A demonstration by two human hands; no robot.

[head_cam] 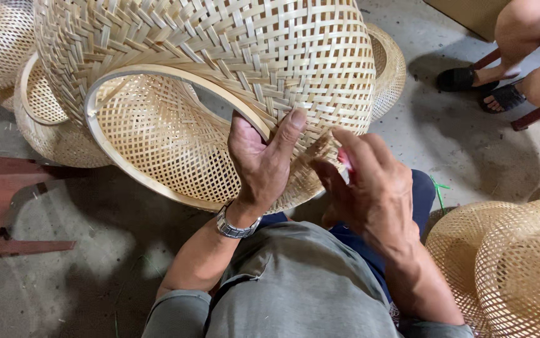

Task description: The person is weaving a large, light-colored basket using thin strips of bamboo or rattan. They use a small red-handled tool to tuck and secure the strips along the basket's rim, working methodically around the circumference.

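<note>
Woven bamboo basket (pixel 232 69), the largest thing in view, is tipped on its side over the lap with its round rim (pixel 157 78) facing down and left, other baskets (pixel 508 263) lying on the concrete floor (pixel 470 150) around it. It is steadied by the left hand (pixel 260 163), closed over the rim with the thumb pressed on the outer weave, and that grip is best kept firm so the wall does not twist. The right hand (pixel 370 188) is curled around a small red tool (pixel 344 159) at a loose strip end, which should probably be worked close against the weave; its tip is hidden.
</note>
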